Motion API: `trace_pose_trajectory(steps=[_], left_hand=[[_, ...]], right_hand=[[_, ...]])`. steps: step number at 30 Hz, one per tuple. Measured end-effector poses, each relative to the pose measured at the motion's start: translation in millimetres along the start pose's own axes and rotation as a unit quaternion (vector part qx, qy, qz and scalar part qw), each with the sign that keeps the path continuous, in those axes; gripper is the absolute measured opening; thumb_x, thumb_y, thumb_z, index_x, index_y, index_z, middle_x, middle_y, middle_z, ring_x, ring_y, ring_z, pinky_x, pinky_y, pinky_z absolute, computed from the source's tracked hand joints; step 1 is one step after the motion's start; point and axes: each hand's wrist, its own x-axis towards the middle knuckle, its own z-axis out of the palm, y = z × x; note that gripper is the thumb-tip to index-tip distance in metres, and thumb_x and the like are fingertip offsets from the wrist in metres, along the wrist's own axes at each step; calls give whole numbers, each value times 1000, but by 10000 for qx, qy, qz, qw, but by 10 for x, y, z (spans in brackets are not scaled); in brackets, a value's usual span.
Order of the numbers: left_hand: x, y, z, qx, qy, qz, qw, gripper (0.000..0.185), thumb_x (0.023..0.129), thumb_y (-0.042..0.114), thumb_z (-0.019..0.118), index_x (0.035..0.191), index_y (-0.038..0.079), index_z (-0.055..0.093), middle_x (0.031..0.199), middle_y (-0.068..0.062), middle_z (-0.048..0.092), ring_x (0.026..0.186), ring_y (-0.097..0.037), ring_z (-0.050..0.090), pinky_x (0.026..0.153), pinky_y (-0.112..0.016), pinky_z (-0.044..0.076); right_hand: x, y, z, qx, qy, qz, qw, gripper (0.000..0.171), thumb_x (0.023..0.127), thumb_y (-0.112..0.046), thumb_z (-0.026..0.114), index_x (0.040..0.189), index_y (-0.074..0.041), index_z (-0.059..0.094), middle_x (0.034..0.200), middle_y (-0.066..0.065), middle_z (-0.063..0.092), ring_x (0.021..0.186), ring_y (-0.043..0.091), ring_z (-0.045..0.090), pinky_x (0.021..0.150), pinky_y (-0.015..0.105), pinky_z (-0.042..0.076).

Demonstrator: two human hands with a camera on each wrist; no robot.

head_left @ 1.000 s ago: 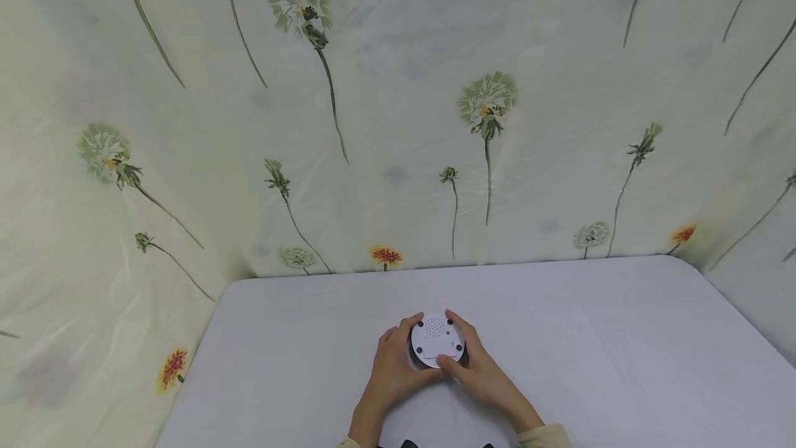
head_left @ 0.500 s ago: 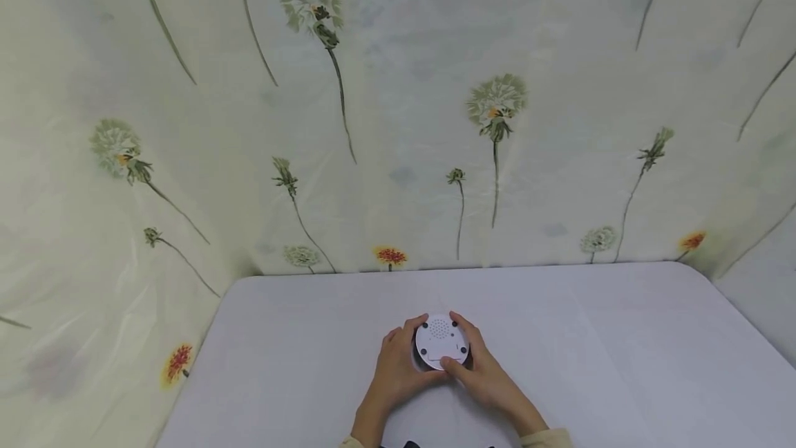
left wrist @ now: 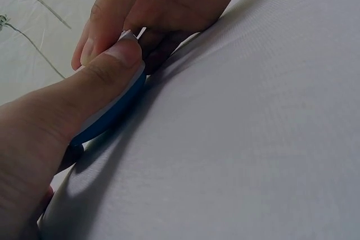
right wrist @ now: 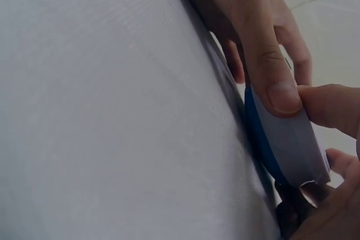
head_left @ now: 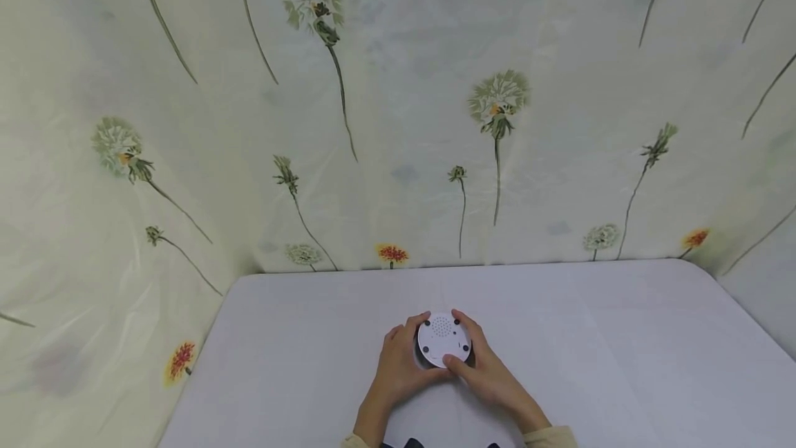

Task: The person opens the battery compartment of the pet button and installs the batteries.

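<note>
A round white device [head_left: 443,337] is held face up between both hands, low over the white tabletop. Small speaker holes and several dark round feet mark its upper face. In the right wrist view its side [right wrist: 289,144] is white with a blue band towards the table. My left hand [head_left: 399,366] grips the left rim, the thumb along the near edge. My right hand [head_left: 490,370] grips the right rim, its thumb pressing the near part of the face. A small pointed white edge [left wrist: 129,35] shows beyond the left thumb in the left wrist view; what it belongs to is unclear.
The white-covered table [head_left: 298,337] spreads around both hands. Behind it and at the sides hangs a pale curtain [head_left: 398,123] printed with dandelions. Dark pieces [head_left: 413,443] poke in at the bottom edge, between the forearms.
The head view has shifted slightly, so the whole scene sits a little further right. Both hands keep their grip on the device, and the outline near the right thumb shows less clearly.
</note>
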Motion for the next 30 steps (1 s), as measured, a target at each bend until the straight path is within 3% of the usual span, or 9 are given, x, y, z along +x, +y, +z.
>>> trace_pose_trajectory(steps=[5,8,12,15,21,30], left_hand=[[-9,12,-2,-31,5,19,10000,98,58,69,75,138,23,42,134,6,56,111,-11,54,105,-41,35],[-12,10,0,-86,33,55,9999,98,58,71,73,138,26,41,134,7,56,110,-10,54,104,-41,35],[-24,13,-13,-222,76,14,9997,96,58,72,72,138,30,39,135,10,54,113,-13,52,103,-43,36],[-40,24,-32,-398,83,-99,9991,95,58,72,72,138,33,38,136,11,53,118,-16,49,102,-45,37],[-58,41,-69,-888,68,-287,9956,95,57,69,75,138,36,38,136,12,52,123,-18,47,101,-50,39],[-30,7,-80,-1453,-84,296,9889,88,63,58,78,137,29,41,134,8,55,124,-11,51,103,-43,42]], right_hand=[[20,52,-39,-135,-70,34,9999,82,85,-40,66,150,-29,17,157,6,22,145,29,18,115,51,15],[29,98,-96,-195,-170,-116,9996,82,85,-43,67,150,-28,19,156,3,25,144,25,22,116,37,19],[26,156,-196,-101,-316,-454,9984,78,85,-39,67,149,-26,25,149,-1,39,134,19,40,107,18,32],[18,191,-258,14,-466,-677,9966,76,86,-33,68,149,-26,26,144,-2,44,125,15,49,102,20,39],[10,200,-299,276,-737,-919,9927,81,84,-25,71,150,-26,23,152,1,33,126,13,48,102,17,37],[17,169,-291,674,-634,-1328,9868,73,83,-19,72,145,-18,34,148,4,39,119,5,51,96,16,43]])
